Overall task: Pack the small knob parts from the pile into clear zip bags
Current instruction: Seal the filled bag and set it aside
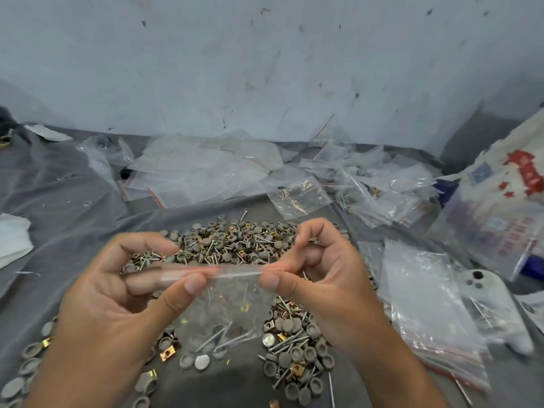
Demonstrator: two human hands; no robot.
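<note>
A clear zip bag is held above the pile of knob parts, stretched between the two hands by its red-lined seal strip. The left end of the strip is pinched by the left hand, thumb on the near face and fingers behind; the right end is pinched by the right hand between thumb and forefinger, the remaining fingers being curled. The bag hangs below the strip, between the hands, and grey round caps, screws and a few brass clips are seen in its lower part. The pile lies on the grey-covered worktop, directly behind and beneath the bag, and spreads toward both wrists. Beyond the pile, loose empty bags are heaped against the wall. To the right of the pile lie a stack of bags and a white phone.
</note>
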